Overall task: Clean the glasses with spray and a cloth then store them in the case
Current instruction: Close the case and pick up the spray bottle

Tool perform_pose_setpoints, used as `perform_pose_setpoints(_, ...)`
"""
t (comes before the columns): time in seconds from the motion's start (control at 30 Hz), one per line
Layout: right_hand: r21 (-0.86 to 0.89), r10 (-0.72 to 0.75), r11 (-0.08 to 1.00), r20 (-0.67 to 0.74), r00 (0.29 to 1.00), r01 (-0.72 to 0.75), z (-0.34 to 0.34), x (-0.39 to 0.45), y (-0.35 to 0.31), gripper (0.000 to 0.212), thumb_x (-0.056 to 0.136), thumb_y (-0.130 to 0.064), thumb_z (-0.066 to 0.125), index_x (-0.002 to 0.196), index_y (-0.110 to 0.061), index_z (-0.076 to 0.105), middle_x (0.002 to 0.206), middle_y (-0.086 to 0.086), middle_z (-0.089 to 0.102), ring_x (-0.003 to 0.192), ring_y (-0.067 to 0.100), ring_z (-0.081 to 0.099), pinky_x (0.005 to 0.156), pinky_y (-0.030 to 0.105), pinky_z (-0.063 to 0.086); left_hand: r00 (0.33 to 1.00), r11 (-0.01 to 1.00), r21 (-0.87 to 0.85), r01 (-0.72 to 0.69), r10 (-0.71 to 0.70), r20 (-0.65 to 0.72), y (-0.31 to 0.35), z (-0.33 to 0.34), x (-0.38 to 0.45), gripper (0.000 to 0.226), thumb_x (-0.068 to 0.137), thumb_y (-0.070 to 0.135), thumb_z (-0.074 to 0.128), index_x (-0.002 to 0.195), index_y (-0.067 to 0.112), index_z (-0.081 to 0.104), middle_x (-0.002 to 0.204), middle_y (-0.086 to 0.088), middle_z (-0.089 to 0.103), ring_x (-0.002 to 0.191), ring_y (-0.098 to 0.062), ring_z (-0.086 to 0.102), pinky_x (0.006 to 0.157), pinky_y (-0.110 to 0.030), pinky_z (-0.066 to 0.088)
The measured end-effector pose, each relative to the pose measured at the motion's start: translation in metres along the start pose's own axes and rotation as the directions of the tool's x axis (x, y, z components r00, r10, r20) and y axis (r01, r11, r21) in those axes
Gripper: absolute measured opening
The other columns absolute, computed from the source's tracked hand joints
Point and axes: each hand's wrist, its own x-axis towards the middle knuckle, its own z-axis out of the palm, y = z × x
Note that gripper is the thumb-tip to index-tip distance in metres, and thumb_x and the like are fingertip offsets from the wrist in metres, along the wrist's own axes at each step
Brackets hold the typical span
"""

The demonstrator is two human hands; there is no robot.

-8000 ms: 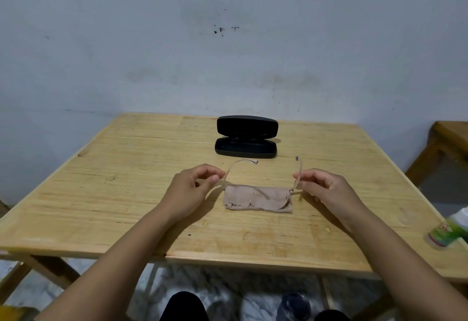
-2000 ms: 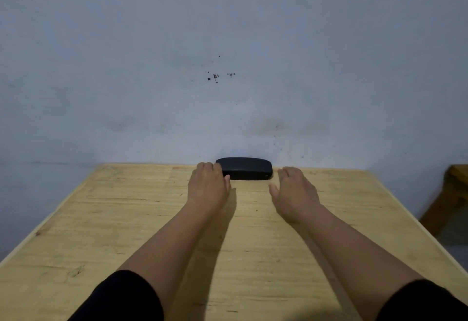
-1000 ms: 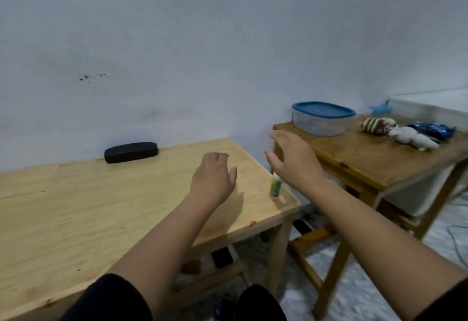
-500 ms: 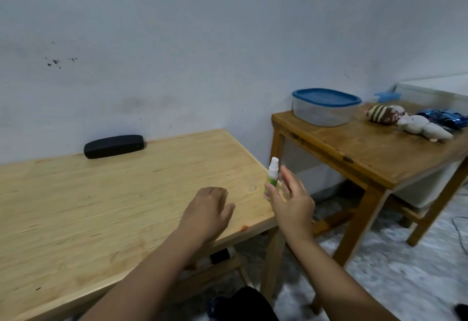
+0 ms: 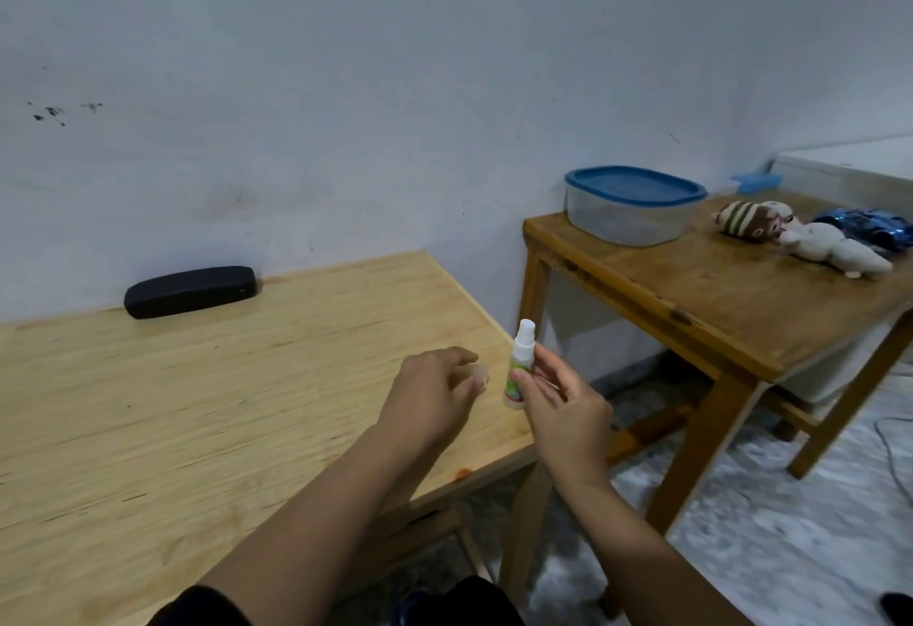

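your right hand (image 5: 563,408) is clamped on the spray bottle (image 5: 518,368), thumb and fingers pinching its lower body and holding it upright over the table's right corner, nozzle at twelve o'clock. half a second ago that hand was only closing in on the bottle; now it has it. your left hand (image 5: 435,393) hovers just at nine o'clock of the bottle, fingers loosely curled; there may be something small and clear, perhaps a cap, at the fingertips, but you cannot tell whether it holds anything.

moving outward, the case (image 5: 190,290) lies closed at the far edge of the light table (image 5: 197,403), at about ten o'clock from your hands and well apart from them, against the wall. eight seconds ago it stood open with the glasses and cloth in front of it; two seconds ago both hands were at its ends and it was shut. neither glasses nor cloth shows anywhere now, so they are most likely inside the case, and the storing step looks done.

that leaves the bottle as a tidy-up matter rather than a cleaning one, by my reading. since one second ago your view has swung right, bringing in the darker side table (image 5: 716,299) at two o'clock, with a blue-lidded container (image 5: 637,205) and soft toys (image 5: 790,235) on it.
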Motion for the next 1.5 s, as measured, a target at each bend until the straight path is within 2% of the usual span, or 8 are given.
perform_pose_setpoints(0.23,0.045,0.011,0.999,0.02,1.0,-0.012,-0.002,0.003,0.002,0.042,0.08,-0.004,0.068,0.121,-0.012,0.06,0.114,0.005,0.067,0.097,0.007,0.063,0.068,0.002,0.047,0.98,0.957,-0.285,-0.046,-0.012,-0.198,0.014,-0.014,0.009,0.011,0.084,0.024,0.064,0.095,0.022,0.066,0.095,0.01,0.068,0.091,-0.003,0.062,0.073,-0.01,0.042)
perform_pose_setpoints(0.5,0.064,0.02,0.998,0.018,1.0,-0.021,-0.005,0.004,0.003,0.043,0.08,-0.007,0.069,0.121,-0.014,0.06,0.106,-0.003,0.067,0.086,-0.013,0.063,0.078,0.009,0.051,0.97,0.891,-0.387,-0.239,0.198,-0.143,0.045,-0.026,0.017,0.013,0.083,0.025,0.066,0.096,0.029,0.066,0.089,0.015,0.069,0.089,0.005,0.063,0.079,-0.015,0.051)
perform_pose_setpoints(0.67,0.054,0.007,0.998,0.029,1.0,-0.008,-0.004,0.007,0.003,0.041,0.08,-0.006,0.069,0.12,-0.012,0.061,0.106,0.001,0.068,0.088,-0.002,0.065,0.071,0.007,0.051,0.964,0.87,-0.428,-0.247,0.175,-0.2,0.047,-0.026,0.018,0.012,0.083,0.025,0.066,0.094,0.029,0.066,0.09,0.014,0.069,0.089,0.003,0.063,0.074,-0.011,0.05)
perform_pose_setpoints(0.83,0.049,0.01,0.999,0.031,0.999,-0.012,-0.005,0.009,0.007,0.04,0.08,-0.005,0.068,0.119,-0.011,0.062,0.105,0.004,0.07,0.084,-0.013,0.063,0.07,0.005,0.05,0.965,0.906,-0.334,-0.261,0.24,-0.104,0.047,-0.019,0.017,0.013,0.084,0.026,0.065,0.097,0.029,0.065,0.083,0.018,0.064,0.084,0.004,0.062,0.074,-0.008,0.049)
perform_pose_setpoints(0.9,0.042,-0.004,0.999,0.034,0.999,0.003,-0.005,0.009,0.005,0.039,0.081,-0.004,0.067,0.118,-0.016,0.062,0.104,0.002,0.069,0.091,-0.006,0.065,0.073,0.005,0.05,0.966,0.914,-0.315,-0.257,0.244,-0.08,0.045,-0.016,0.015,0.015,0.084,0.027,0.065,0.099,0.028,0.066,0.084,0.017,0.063,0.084,0.003,0.062,0.075,-0.009,0.049)
perform_pose_setpoints(1.1,-0.124,-0.131,0.981,0.153,0.98,0.151,-0.011,0.015,-0.002,0.075,0.083,-0.006,0.065,0.129,-0.053,0.029,0.103,-0.004,0.059,0.088,-0.002,0.063,0.073,0.005,0.05,0.971,0.915,-0.328,-0.236,0.236,-0.04,0.036,-0.014,0.012,0.022,0.084,0.032,0.064,0.105,0.026,0.066,0.095,0.013,0.068,0.09,0.004,0.062,0.083,-0.014,0.05)
perform_pose_setpoints(1.3,-0.221,-0.194,0.942,0.249,0.949,0.251,-0.014,0.019,-0.008,0.059,0.086,-0.004,0.061,0.133,-0.033,0.043,0.109,-0.004,0.048,0.086,-0.031,0.045,0.06,-0.005,0.039,0.997,0.996,0.066,-0.057,0.054,0.05,0.002,0.006,0.002,0.04,0.093,0.033,0.047,0.131,0.021,0.047,0.134,-0.001,0.054,0.121,-0.018,0.049,0.103,-0.033,0.039)
perform_pose_setpoints(1.5,-0.193,-0.175,0.953,0.271,0.947,0.231,-0.014,0.017,-0.008,0.065,0.084,-0.006,0.064,0.13,-0.043,0.039,0.108,-0.004,0.055,0.078,-0.019,0.057,0.065,-0.004,0.042,0.99,0.972,0.21,-0.101,0.078,0.116,-0.014,0.017,0.001,0.045,0.095,0.034,0.041,0.137,0.018,0.042,0.145,-0.001,0.041,0.138,-0.018,0.029,0.114,-0.032,0.023)
